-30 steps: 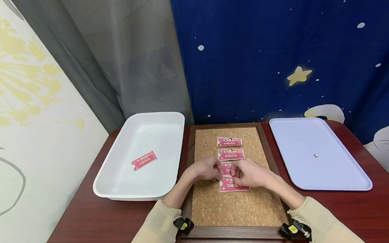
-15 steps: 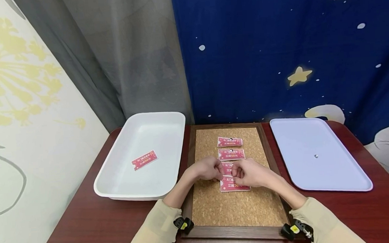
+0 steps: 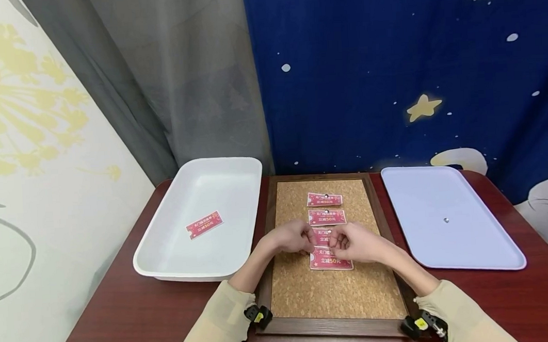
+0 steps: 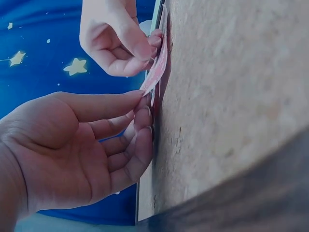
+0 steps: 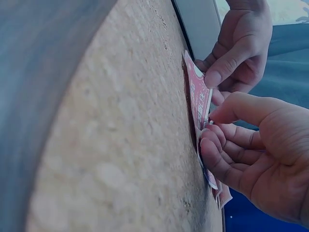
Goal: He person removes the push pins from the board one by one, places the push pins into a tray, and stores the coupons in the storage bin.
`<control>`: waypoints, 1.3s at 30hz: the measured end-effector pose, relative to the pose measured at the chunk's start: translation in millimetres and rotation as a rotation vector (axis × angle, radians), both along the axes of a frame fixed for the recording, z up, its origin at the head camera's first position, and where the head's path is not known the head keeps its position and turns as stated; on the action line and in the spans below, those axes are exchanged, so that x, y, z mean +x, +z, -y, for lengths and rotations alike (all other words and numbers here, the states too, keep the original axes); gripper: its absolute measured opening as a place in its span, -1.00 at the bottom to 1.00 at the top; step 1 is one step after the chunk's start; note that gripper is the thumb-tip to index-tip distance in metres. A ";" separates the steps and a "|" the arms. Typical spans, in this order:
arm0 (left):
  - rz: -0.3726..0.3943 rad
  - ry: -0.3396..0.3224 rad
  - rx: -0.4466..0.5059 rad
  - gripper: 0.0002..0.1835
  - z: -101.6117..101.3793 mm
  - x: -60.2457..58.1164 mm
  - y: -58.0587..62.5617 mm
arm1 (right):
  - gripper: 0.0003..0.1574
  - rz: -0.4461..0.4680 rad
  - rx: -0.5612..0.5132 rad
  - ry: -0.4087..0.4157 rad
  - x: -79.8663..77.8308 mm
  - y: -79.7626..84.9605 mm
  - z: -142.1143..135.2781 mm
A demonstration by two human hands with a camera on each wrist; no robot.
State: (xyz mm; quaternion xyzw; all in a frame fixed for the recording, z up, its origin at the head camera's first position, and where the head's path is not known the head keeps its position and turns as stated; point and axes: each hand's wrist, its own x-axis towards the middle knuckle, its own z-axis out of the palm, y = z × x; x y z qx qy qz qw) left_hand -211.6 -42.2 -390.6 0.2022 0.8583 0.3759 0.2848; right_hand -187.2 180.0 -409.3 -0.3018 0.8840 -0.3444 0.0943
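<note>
On the framed cork board, several red-and-white coupons stand in a column. Small silver pins show on the top coupon, the second coupon and the third coupon. My left hand pinches the left edge of the lowest coupon, whose near side lifts off the cork in the right wrist view. Against that coupon's upper edge, my right hand pinches a small silver push pin between thumb and finger. Its point is hidden.
Left of the board stands a deep white tub with one loose coupon inside. To the right lies a shallow pale tray holding one small silver pin. A curtain hangs behind the table.
My right hand and forearm have shifted very slightly right, and the third coupon's pin shows more clearly. The left hand stays in place at the coupon's edge.
</note>
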 end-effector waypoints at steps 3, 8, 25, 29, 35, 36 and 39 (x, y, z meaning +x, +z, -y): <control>0.008 0.014 0.017 -0.98 2.2 1.1 2.0 | -0.93 0.000 -0.023 0.011 0.5 2.5 -3.9; -0.026 0.038 0.046 -0.97 7.2 5.0 10.2 | -0.95 -0.007 -0.083 -0.019 1.8 8.9 -12.0; -0.187 0.157 0.180 -0.97 38.7 11.0 36.5 | -0.91 -0.171 -0.244 -0.231 5.1 19.8 -47.5; -0.199 0.185 0.223 -0.95 49.4 10.0 41.1 | -0.90 -0.220 -0.252 -0.260 5.3 21.6 -56.5; -0.200 0.257 0.265 -0.92 67.1 7.7 44.6 | -0.91 -0.276 -0.233 -0.318 6.8 25.0 -69.1; -0.196 0.268 0.272 -0.91 70.2 7.3 44.6 | -0.91 -0.282 -0.233 -0.328 6.9 25.1 -71.3; -0.187 0.293 0.295 -0.89 79.8 6.5 43.7 | -0.92 -0.295 -0.236 -0.359 6.7 24.6 -77.9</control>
